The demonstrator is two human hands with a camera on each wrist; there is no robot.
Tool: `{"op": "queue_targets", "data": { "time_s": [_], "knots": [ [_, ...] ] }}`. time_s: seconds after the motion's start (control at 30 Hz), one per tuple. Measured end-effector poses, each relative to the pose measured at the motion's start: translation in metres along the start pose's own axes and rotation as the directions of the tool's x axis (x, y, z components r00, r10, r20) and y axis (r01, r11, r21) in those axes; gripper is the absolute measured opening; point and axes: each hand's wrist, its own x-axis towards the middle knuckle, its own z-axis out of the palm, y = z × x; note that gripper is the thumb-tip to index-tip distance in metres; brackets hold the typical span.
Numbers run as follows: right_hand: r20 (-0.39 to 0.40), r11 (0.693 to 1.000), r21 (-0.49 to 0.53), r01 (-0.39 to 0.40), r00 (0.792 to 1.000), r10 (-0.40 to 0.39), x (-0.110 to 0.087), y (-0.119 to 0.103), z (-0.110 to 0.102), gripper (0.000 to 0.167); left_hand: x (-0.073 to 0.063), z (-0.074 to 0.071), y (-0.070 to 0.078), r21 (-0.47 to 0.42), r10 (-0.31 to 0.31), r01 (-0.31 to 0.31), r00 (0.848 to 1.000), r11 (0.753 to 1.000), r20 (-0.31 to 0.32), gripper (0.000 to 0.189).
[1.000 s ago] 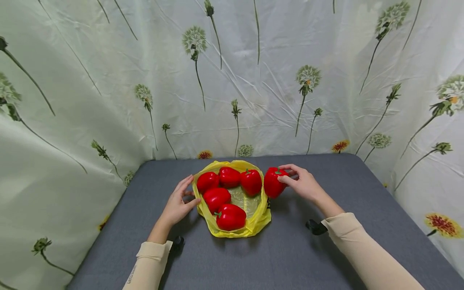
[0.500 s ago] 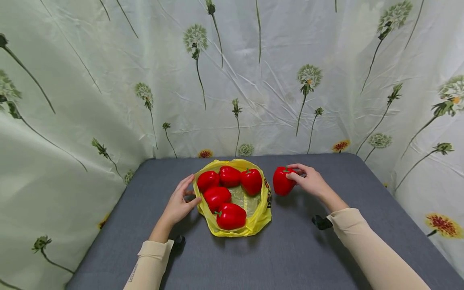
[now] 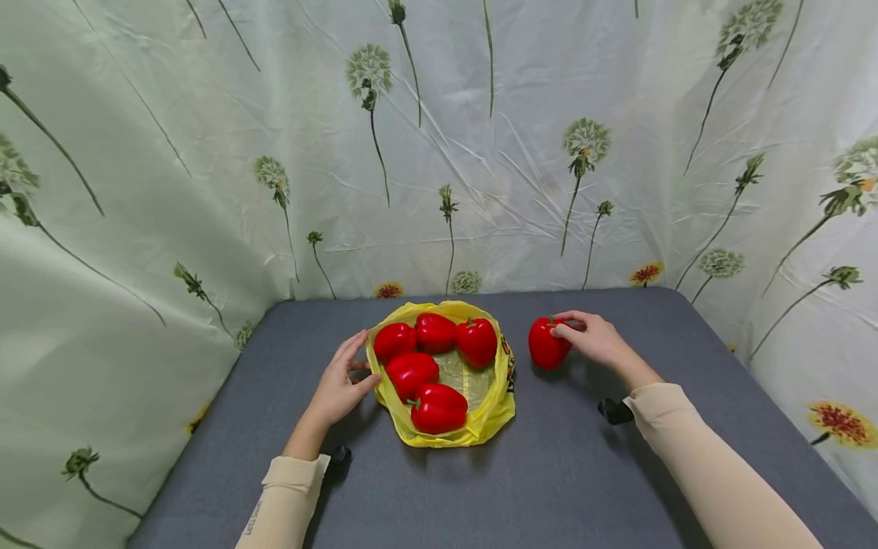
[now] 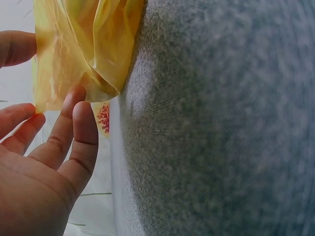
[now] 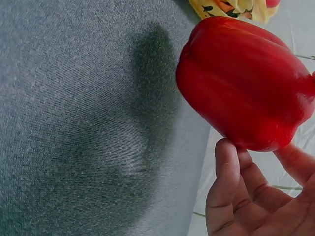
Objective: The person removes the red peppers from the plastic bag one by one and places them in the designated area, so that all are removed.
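A yellow plastic bag [image 3: 488, 421] with a rolled-open mouth stands on the table, several red bell peppers [image 3: 439, 409] lying inside it. At its left side is my left hand [image 3: 338, 387], fingers spread and fingertips against the thin plastic. The left wrist view shows those fingers [image 4: 84, 130] only lightly bent along the bag's outer wall [image 4: 64, 59]. To the right of the bag, my right hand [image 3: 595, 340] holds one more red bell pepper [image 3: 546, 345] between thumb and fingertips, stem up. In the right wrist view this pepper [image 5: 241, 83] hangs above its shadow on the cloth.
Grey cloth covers the table [image 3: 439, 496], whose back edge meets a pale curtain [image 3: 507, 191] printed with dandelions. A black wrist-worn piece [image 3: 615, 412] sticks out below the right wrist, another [image 3: 339, 459] below the left. Dark printing marks the bag's right side.
My right hand has carried its bell pepper rightward, from beside the bag's rim to a gap away from it. The left hand and the bag stay in place.
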Motion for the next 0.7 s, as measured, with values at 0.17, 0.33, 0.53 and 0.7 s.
{"op": "queue_targets", "data": {
  "time_s": [0.17,0.33,0.53,0.7],
  "knots": [
    [0.032,1.000,-0.015,-0.011,0.999,0.011,0.002,0.005,-0.001,0.057,0.000,0.001,0.000,0.003,0.009,-0.009,1.000,1.000,-0.001,0.085],
    [0.056,0.999,-0.007,-0.033,0.998,0.033,0.003,0.008,-0.002,0.059,0.001,0.003,-0.002,0.013,0.015,-0.015,1.000,1.000,-0.004,0.084],
    [0.058,0.997,0.014,-0.075,0.996,0.074,0.005,0.010,-0.002,0.060,0.003,0.005,-0.003,0.031,0.018,-0.017,1.000,0.999,-0.014,0.085],
    [0.024,0.994,0.041,-0.101,0.995,0.100,0.007,0.015,0.000,0.057,0.004,0.006,-0.003,0.039,0.015,-0.015,1.000,0.999,-0.017,0.085]
  ]
}}
